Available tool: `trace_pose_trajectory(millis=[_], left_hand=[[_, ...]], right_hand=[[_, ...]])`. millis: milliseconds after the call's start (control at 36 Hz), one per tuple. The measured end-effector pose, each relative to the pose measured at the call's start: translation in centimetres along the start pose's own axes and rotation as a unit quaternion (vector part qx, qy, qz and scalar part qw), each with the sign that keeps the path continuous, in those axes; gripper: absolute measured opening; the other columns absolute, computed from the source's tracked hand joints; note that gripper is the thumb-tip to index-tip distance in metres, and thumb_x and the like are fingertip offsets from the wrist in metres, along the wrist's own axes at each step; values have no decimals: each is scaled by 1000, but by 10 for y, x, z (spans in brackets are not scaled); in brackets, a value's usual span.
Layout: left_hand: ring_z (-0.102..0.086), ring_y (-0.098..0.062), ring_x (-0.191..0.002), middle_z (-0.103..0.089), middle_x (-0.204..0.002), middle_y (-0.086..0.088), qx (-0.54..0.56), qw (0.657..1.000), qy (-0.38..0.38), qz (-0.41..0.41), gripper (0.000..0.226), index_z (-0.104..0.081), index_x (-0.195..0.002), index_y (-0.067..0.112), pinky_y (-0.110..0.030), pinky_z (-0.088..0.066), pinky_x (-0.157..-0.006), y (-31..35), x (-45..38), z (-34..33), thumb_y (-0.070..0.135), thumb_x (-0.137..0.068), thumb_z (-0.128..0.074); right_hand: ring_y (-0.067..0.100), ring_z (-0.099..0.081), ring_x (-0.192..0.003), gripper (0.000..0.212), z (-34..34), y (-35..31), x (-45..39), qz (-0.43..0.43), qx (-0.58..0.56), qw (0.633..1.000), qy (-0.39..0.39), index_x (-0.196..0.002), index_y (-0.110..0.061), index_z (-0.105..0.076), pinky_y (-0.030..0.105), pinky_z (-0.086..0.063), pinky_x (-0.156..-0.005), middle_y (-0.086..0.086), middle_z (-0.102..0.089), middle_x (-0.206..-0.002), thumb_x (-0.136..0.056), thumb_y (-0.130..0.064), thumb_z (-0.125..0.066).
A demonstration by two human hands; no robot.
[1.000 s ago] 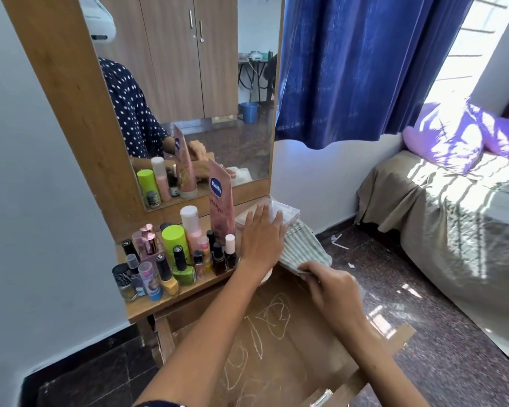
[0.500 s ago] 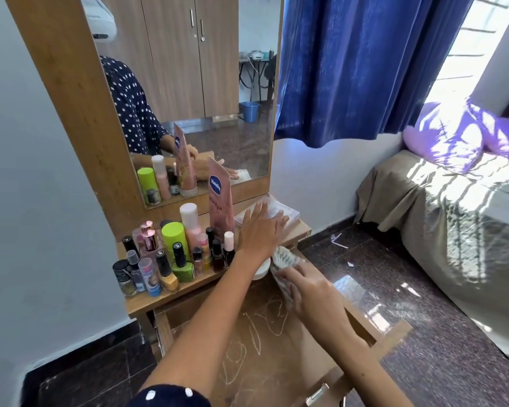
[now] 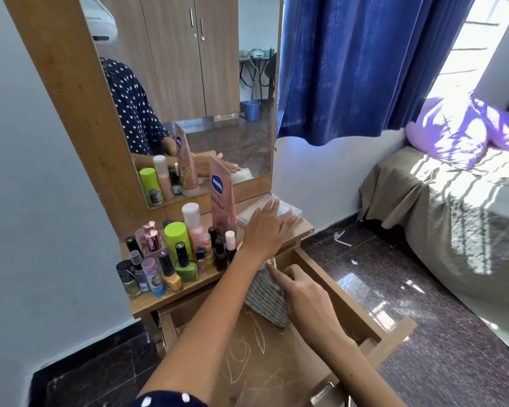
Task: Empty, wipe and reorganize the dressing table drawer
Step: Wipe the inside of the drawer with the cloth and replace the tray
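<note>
A person's right hand (image 3: 301, 289) held a striped cloth (image 3: 265, 295) in the emptied drawer (image 3: 347, 304) at lower centre of the frame, the wiping step apparently under way; the left hand (image 3: 268, 227) lay flat on a clear box (image 3: 288, 208) on the tabletop. Sweeping the cloth across the scribbled drawer floor seemed due next.

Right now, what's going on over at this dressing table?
A person is cleaning the open drawer. Their right hand holds a striped cloth against the drawer's back inner corner. Their left hand rests flat on a clear plastic box on the tabletop, beside the cosmetic bottles.
</note>
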State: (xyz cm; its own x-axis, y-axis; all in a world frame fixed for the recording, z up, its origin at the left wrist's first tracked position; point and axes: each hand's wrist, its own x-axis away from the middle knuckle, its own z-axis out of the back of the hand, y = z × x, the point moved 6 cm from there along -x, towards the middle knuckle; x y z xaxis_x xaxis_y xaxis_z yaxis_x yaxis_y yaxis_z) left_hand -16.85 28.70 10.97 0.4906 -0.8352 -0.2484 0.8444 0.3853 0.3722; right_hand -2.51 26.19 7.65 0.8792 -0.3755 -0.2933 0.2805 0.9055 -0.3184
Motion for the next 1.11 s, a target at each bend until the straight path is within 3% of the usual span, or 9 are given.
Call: trace_pose_trajectory(millis=[139,222,389,639,722,861,972,1056,1111], left_hand=[[-13,-23,-146,-22,-156,-11,-67,997,33,8,49,-38,-144,21,-40,-9,-117,-1,24,4,41,-103,-20],[-13,-20,-146,-23,-156,-9,-53,997,56,18,49,-35,-145,19,-38,-7,-117,-5,38,4,40,-103,-20],[-15,-16,-145,-29,-154,-6,-23,998,61,-8,71,-35,-146,16,-34,-4,-117,-8,37,2,54,-94,-2],[-17,-17,-145,-29,-154,-7,-50,993,86,-66,68,-36,-145,12,-27,1,-115,5,45,10,49,-96,-8],[-21,-17,-144,-33,-152,-8,-40,989,107,-89,56,-41,-143,11,-26,1,-114,11,63,20,42,-100,-22],[-41,-20,-134,-51,-139,-8,9,988,112,-110,42,-58,-129,11,-34,-22,-115,9,119,35,35,-100,-38],[-56,-12,-117,-66,-120,-1,25,991,116,-64,37,-69,-111,16,-35,-41,-103,-9,177,51,36,-98,-42],[-59,-11,-110,-68,-115,3,25,994,110,-8,40,-71,-108,19,-31,-43,-95,-28,216,57,40,-97,-39],[-56,-11,-116,-64,-123,3,14,996,82,24,45,-69,-113,21,-33,-42,-98,-43,238,52,45,-97,-34]], right_hand=[[14,-35,-66,42,2,-7,-10,-10,17,1000,-3,-130,-24,-51,21,-23,-50,-2,-35,-84,-89,-18,-58],[14,-34,-75,37,1,-10,-14,-9,25,999,-19,-130,-23,-50,25,-29,-58,-2,-33,-91,-94,-18,-50],[17,-52,-79,41,11,0,-12,-38,-16,999,2,-131,-22,-52,28,-45,-65,0,-53,-96,-91,-11,-52],[30,-63,-88,32,28,36,-3,-79,-54,995,43,-112,-13,-67,44,-52,-74,5,-64,-101,-85,-1,-56],[26,-63,-91,33,35,38,1,-76,-61,994,53,-113,-12,-69,37,-50,-77,4,-66,-102,-84,0,-58],[25,-64,-92,30,47,42,7,-74,-74,991,80,-108,-8,-71,36,-49,-82,8,-69,-102,-82,3,-60],[26,-63,-93,31,54,41,12,-77,-62,991,92,-109,-9,-70,36,-48,-81,9,-69,-104,-82,3,-59],[30,-63,-88,29,59,37,13,-61,-6,993,105,-109,-10,-69,38,-48,-72,9,-67,-101,-84,-1,-59],[33,-64,-83,27,61,31,13,-42,22,993,109,-110,-9,-69,39,-51,-66,9,-65,-98,-85,-3,-59]])
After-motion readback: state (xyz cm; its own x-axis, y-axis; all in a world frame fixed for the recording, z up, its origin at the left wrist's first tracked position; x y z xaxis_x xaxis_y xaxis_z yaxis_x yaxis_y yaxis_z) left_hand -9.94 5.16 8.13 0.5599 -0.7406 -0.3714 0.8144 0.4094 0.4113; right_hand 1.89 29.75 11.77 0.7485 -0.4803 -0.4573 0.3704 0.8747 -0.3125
